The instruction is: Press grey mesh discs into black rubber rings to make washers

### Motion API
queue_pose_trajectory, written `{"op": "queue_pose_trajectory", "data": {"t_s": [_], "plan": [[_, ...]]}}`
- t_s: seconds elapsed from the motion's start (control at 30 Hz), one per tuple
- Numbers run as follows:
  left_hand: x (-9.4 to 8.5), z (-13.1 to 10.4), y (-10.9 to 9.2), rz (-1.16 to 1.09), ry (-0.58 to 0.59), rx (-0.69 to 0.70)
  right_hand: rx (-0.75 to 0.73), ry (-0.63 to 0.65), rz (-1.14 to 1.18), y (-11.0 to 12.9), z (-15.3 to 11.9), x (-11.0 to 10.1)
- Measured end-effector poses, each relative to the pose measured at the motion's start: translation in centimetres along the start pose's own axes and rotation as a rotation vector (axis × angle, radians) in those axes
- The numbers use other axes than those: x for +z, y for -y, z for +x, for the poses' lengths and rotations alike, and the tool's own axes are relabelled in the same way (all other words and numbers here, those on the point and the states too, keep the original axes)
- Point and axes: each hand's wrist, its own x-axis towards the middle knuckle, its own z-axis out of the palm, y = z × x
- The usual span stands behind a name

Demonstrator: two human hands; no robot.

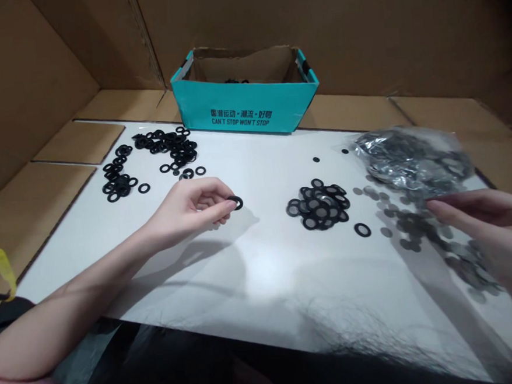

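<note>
My left hand (198,206) pinches a black ring washer (238,202) between thumb and fingers, just above the white tabletop. At the right, my right hand (492,222) has its thumb and fingers pressed together over a scatter of small grey discs (409,223); whatever is at its fingertips is too small to make out. Between the hands lies a pile of black rings with grey centres (321,212). One loose black ring (363,230) rests beside that pile. Many plain black rings (169,145) are heaped at the left, beyond my left hand.
A teal cardboard box (245,105) stands at the back, with some dark pieces inside. A clear plastic bag (411,157) full of grey discs lies at the right. Two small dark discs sit near the bag. Cardboard walls (314,24) enclose the white table (256,326).
</note>
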Motion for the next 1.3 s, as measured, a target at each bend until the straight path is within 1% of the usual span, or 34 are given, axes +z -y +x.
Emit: {"op": "queue_pose_trajectory", "data": {"t_s": [0.03, 0.07, 0.1, 0.13, 0.17, 0.2, 0.27, 0.33, 0.43, 0.53, 0.67, 0.77, 0.8, 0.9, 1.0, 1.13, 1.23, 1.3], "plan": [[0.2, 0.0, -0.2, -0.030, 0.009, -0.026, 0.051, 0.027, 0.080, 1.3, -0.6, 0.4], [0.3, 0.0, -0.3, -0.059, 0.016, -0.054, 0.094, 0.109, 0.148, 2.7, -1.4, 0.9], [0.5, -0.1, -0.5, -0.089, 0.026, -0.080, 0.076, 0.135, 0.255, 4.1, -2.2, 1.5], [0.8, -0.1, -0.6, -0.124, 0.038, -0.102, 0.026, 0.168, 0.356, 5.5, -3.0, 2.2], [1.0, -0.2, -0.7, -0.167, 0.052, -0.121, -0.029, 0.235, 0.439, 6.8, -3.8, 3.0], [1.3, -0.2, -0.7, -0.213, 0.070, -0.140, -0.080, 0.327, 0.478, 8.1, -4.7, 3.8], [2.0, -0.4, -0.7, -0.306, 0.112, -0.176, -0.188, 0.445, 0.497, 10.3, -6.1, 5.1], [2.6, -0.5, -0.6, -0.381, 0.149, -0.196, -0.282, 0.490, 0.507, 12.2, -7.2, 6.1], [3.2, -0.8, -0.7, -0.445, 0.187, -0.198, -0.364, 0.497, 0.536, 14.0, -8.3, 6.8], [3.4, -1.0, -1.0, -0.450, 0.194, -0.174, -0.426, 0.472, 0.530, 14.7, -9.0, 7.0], [3.3, -1.1, -1.2, -0.387, 0.193, -0.105, -0.472, 0.395, 0.472, 14.5, -9.5, 7.2], [3.3, -1.1, -1.3, -0.356, 0.191, -0.079, -0.528, 0.346, 0.423, 14.4, -9.5, 7.3], [3.3, -1.1, -1.4, -0.348, 0.193, -0.071, -0.550, 0.354, 0.414, 14.4, -9.5, 7.3], [3.4, -1.2, -1.6, -0.308, 0.201, -0.039, -0.617, 0.436, 0.406, 14.6, -9.3, 7.5], [3.5, -1.3, -1.6, -0.255, 0.185, 0.005, -0.660, 0.489, 0.403, 14.7, -9.3, 7.6], [3.5, -1.4, -1.6, -0.207, 0.192, 0.061, -0.641, 0.562, 0.458, 14.8, -9.3, 7.7], [3.4, -1.5, -1.5, -0.217, 0.225, 0.028, -0.598, 0.622, 0.500, 14.7, -9.3, 7.5], [3.2, -1.5, -1.6, -0.232, 0.270, -0.010, -0.596, 0.624, 0.516, 14.6, -9.4, 7.5]]}}
